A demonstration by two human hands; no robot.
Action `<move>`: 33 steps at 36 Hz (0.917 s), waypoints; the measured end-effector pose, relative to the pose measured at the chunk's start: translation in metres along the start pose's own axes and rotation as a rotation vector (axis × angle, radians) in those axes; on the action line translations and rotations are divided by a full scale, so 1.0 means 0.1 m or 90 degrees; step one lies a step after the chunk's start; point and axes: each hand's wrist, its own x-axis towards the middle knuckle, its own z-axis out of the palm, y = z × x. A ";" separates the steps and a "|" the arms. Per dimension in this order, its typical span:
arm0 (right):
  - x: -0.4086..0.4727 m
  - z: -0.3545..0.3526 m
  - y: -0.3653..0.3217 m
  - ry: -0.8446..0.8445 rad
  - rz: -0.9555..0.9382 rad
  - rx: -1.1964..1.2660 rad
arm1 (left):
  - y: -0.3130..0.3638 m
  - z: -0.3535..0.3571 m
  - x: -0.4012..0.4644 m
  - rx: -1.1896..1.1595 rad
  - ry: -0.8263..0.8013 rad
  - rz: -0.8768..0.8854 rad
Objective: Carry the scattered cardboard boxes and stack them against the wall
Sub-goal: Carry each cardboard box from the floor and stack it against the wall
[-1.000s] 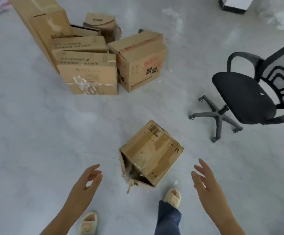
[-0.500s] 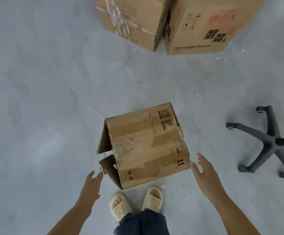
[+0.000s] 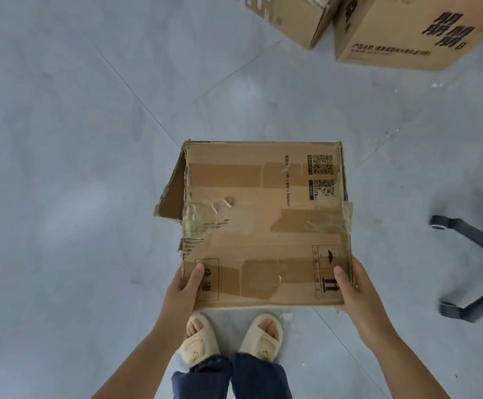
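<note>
The cardboard box [image 3: 266,226] sits squarely ahead of the person, above the slippers — left hand [image 3: 184,289] clamped on its near left corner, right hand [image 3: 352,286] on the near right, thumbs on top, both equally close.

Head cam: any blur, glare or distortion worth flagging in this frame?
Head view: soft, even light with no hard shadows; faint glare on the clear tape of the held box; the chair base at the right edge is motion-smeared; wide-angle stretch tilts the printed box near the top; both hands, left and right, look sharp.
</note>
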 end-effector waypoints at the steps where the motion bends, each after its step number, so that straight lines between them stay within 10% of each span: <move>1: -0.07 0.06 -0.01 -0.004 -0.003 0.016 | 0.04 -0.08 -0.02 0.006 0.008 0.008; 15: -1.13 0.71 -1.10 -0.155 0.004 0.038 | 0.83 -1.56 -1.40 -0.046 0.131 0.124; 33: -3.39 1.27 -3.29 -0.467 -0.366 -0.062 | 0.73 -3.03 -4.29 -0.396 0.362 0.414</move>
